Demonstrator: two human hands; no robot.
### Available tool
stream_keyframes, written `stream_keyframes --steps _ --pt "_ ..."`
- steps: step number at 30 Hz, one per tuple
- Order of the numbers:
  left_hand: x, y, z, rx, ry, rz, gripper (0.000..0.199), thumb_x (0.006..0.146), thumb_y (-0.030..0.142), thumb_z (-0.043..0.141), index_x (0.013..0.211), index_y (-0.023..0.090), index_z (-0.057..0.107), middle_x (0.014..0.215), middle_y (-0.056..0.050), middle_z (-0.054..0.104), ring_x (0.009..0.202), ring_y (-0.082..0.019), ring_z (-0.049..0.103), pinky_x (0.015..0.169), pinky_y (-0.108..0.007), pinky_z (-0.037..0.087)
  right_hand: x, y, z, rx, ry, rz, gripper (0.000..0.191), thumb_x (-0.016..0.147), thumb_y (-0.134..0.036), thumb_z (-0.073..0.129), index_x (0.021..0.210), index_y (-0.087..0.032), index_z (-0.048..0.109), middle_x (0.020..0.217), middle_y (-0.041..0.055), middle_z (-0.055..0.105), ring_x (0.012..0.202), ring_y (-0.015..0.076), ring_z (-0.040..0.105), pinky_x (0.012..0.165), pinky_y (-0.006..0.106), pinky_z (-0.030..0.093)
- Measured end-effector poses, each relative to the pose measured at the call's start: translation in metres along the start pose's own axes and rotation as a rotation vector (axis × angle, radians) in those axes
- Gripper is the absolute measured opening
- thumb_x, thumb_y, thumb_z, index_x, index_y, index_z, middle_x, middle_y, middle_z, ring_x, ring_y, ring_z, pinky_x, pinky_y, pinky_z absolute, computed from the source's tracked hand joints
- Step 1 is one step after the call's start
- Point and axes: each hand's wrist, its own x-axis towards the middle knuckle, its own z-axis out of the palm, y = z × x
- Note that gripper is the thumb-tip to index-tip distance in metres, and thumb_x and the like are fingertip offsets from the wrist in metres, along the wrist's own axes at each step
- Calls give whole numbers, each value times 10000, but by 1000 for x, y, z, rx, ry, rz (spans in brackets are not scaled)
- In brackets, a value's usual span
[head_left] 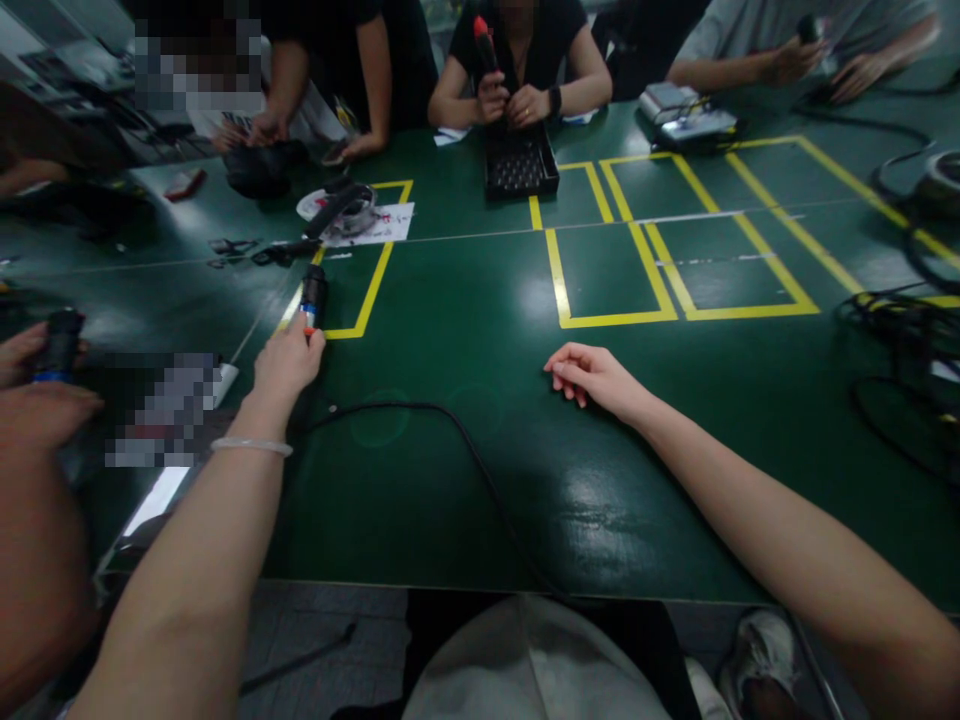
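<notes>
My left hand (pixel 289 355) reaches forward at the left of the green table, its fingers closed round what looks like a black flashlight (pixel 313 290) with a blue band. The flashlight points away from me, over a yellow tape outline (pixel 371 290). Ahead of it lie a dark, curved strap-like object (pixel 341 212) and a sheet of paper (pixel 401 222) with writing. My right hand (pixel 589 375) rests on the table near the middle, fingers loosely bent and partly apart, with nothing visible in them.
A black cable (pixel 465 440) curves across the table in front of me. More cables (pixel 892 340) lie bunched at the right. Several people work around the table; one at the left holds a similar black cylinder (pixel 60 345). A black tray (pixel 523 165) stands at the far side.
</notes>
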Motion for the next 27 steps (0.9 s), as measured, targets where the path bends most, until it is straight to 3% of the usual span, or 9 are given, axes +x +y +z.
stream_keyframes --steps 5,11,16,19,22,27 --pt "-34 35 -2 18 17 68 592 1008 481 235 1485 156 369 1230 -157 600 1011 -316 613 826 -421 471 1 0 1 -4 3 3 180 859 -325 650 905 -152 631 674 3 610 513 83 528 361 160 389" --pt "-92 106 -17 2 42 233 602 994 453 279 1514 158 348 1240 -211 603 980 -359 646 777 -454 518 1 -1 1 -17 7 -1 199 856 -349 645 895 -154 629 682 8 608 524 91 531 372 170 395" --pt "-130 162 -29 14 58 390 576 1009 425 293 1528 179 334 1352 -211 558 1021 -342 648 748 -410 543 -1 -3 2 -165 44 -71 215 887 -360 596 832 -154 621 664 9 595 510 89 493 407 188 365" --pt "-145 189 -32 1 55 465 568 1011 413 323 1527 178 347 1411 -226 519 1047 -323 649 774 -387 543 -4 -4 6 -287 35 -173 214 900 -355 582 810 -164 618 666 8 603 553 105 509 496 217 401" --pt "-154 212 -32 -13 48 525 566 1007 408 354 1527 182 356 1428 -224 510 1060 -303 651 799 -366 542 -8 -5 14 -329 -15 -266 154 901 -334 587 907 -183 613 756 12 626 636 124 549 595 244 447" --pt "-159 232 -31 -49 31 577 606 984 361 422 1541 143 329 1450 -228 495 1102 -301 639 827 -360 540 -12 -6 22 -379 -75 -311 218 882 -297 626 1076 -212 577 904 25 650 677 129 576 605 246 461"
